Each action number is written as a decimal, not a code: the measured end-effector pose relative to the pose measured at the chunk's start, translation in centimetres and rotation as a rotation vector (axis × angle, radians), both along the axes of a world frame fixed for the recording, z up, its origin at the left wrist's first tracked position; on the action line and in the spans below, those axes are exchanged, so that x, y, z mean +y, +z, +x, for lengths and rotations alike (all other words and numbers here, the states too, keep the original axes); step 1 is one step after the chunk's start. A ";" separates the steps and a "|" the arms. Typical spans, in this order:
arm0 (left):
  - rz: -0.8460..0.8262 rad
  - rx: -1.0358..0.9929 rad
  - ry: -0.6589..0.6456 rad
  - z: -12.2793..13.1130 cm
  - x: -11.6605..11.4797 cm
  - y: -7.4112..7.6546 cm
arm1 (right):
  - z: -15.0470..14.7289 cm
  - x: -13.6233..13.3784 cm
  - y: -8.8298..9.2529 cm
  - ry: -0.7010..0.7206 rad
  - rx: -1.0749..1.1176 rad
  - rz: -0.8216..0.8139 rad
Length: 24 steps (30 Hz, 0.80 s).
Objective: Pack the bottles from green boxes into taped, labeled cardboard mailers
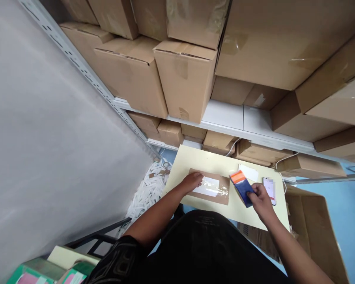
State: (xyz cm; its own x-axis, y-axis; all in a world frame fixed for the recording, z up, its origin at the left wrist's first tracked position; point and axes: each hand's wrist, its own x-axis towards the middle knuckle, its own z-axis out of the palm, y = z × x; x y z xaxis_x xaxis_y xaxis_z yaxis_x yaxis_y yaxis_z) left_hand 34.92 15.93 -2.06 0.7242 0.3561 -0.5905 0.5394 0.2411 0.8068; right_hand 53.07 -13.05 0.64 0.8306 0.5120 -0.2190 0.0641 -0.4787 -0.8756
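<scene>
My right hand (pixel 259 197) holds a flat packet (pixel 243 190), dark blue with an orange and white end, tilted above the table. Thumb and fingers close on its lower right end. Over on the left, my left hand (pixel 193 182) touches a flat brown cardboard piece (pixel 223 196) on the table, its fingers curled in. Whether anything is pinched in them cannot be seen. A white paper (pixel 208 186) lies on the cardboard beside those fingertips, and shiny clear tape shows near the right end.
The cream table (pixel 192 154) also bears white papers (pixel 248 172) and a phone (pixel 268 190). Metal shelves (pixel 225 114) behind carry cardboard boxes (pixel 183 79). Shredded white paper (pixel 143 197) covers the floor at left. A large open carton (pixel 316 225) stands at right.
</scene>
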 end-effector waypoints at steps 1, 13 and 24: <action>-0.052 -0.027 0.010 -0.1 0.1 0.0 | -0.6 1.9 1.2 0.094 0.018 0.022; -0.346 -0.322 0.306 -2.2 0.1 -1.1 | -4.0 12.4 1.5 0.480 -0.176 -0.127; -0.269 -0.200 0.235 -2.8 0.6 -0.4 | -4.9 13.9 2.1 0.448 -0.194 -0.148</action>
State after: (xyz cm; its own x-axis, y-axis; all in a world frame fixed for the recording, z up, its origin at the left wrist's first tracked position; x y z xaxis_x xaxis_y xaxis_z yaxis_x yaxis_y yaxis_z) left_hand 32.16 16.57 -2.47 0.7515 0.3775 -0.5411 0.2838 0.5555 0.7816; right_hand 48.13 0.82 2.70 0.5692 0.8023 -0.1797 0.4460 -0.4849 -0.7523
